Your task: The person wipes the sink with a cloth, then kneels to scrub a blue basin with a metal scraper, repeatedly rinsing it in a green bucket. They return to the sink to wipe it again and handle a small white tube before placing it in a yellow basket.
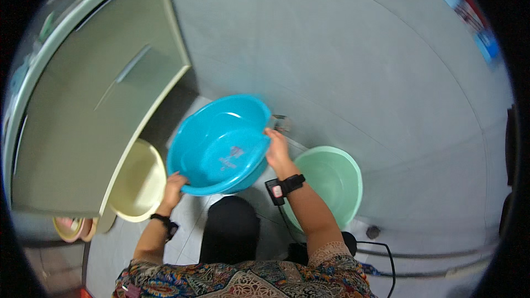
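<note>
A blue plastic basin (pixel 211 149) hangs tilted before me, its open side towards me, with a printed motif and writing on its bottom. My left hand (pixel 174 188) grips its rim at the near left. On the right side of the rim, my right hand (pixel 276 145) holds on with the thumb on top. Beneath my right forearm stands a light green plastic tub (pixel 331 186) on the floor, beside the wall. A cream plastic bucket (pixel 143 186) is to the left of my left hand, partly hidden by the cabinet. Both hands wear black wrist straps.
A pale cabinet (pixel 83 111) with drawers or doors overhangs the left side. Grey wall panels (pixel 331 58) rise ahead and to the right. A floor drain (pixel 373 232) and a black cable (pixel 391 260) lie at lower right. Pink and yellow basins (pixel 70 229) sit under the cabinet.
</note>
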Motion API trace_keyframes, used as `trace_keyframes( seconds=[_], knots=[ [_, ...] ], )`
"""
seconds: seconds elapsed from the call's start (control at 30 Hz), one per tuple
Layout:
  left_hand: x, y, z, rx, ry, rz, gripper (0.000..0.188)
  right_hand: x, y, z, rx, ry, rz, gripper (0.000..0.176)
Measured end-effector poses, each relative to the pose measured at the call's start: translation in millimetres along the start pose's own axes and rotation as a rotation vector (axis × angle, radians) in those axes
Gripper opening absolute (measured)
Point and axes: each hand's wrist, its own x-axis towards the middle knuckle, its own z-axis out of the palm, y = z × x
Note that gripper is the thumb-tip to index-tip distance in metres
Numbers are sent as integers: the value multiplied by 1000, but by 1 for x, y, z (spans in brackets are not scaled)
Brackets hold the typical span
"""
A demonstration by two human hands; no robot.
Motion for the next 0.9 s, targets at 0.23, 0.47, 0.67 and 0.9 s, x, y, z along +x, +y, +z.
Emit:
trace_keyframes(
  seconds=[0.23,0.47,0.67,0.9],
  knots=[
    [117,71,-119,-93,-59,268,30,-27,-79,-65,-13,-195,-72,20],
    [214,207,-189,-388,-19,616,16,-223,-197,-120,284,-77,-75,21],
    [289,275,-81,-717,-95,346,11,-287,-264,-163,368,-16,-336,14],
    [334,283,6,-927,-188,78,18,-322,-302,-168,136,-8,-514,14]
  ],
)
